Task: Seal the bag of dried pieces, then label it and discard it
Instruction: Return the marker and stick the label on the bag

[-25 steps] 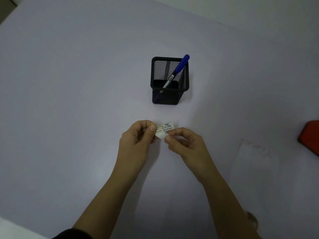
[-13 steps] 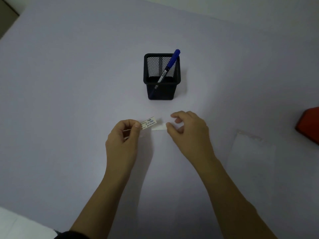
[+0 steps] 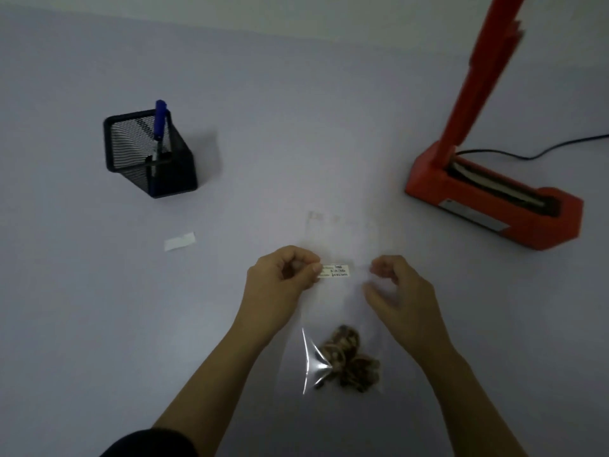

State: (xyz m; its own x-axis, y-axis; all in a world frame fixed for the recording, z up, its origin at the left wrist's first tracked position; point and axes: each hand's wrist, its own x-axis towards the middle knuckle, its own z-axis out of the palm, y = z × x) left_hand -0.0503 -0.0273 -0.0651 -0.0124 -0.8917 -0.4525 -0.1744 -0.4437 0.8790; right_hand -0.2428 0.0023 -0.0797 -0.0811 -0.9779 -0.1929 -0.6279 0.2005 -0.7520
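Observation:
A clear plastic bag (image 3: 333, 245) lies flat on the table in front of me, with brown dried pieces (image 3: 349, 357) bunched at its near end. My left hand (image 3: 280, 285) pinches a small white written label (image 3: 335, 271) by its left end and holds it over the bag's middle. My right hand (image 3: 398, 295) hovers just right of the label with curled fingers apart and nothing in them. It looks blurred. The bag's far edge is faint against the table.
A black mesh pen holder (image 3: 148, 153) with a blue pen (image 3: 159, 127) stands at the left. A white backing strip (image 3: 179, 241) lies near it. A red heat sealer (image 3: 494, 199) with its arm raised and a black cable (image 3: 540, 153) sits at the right.
The view has swung right, bringing the bag and sealer into sight. My right hand has let go of the backing strip, which lies on the table. My left hand has carried the label over the bag.

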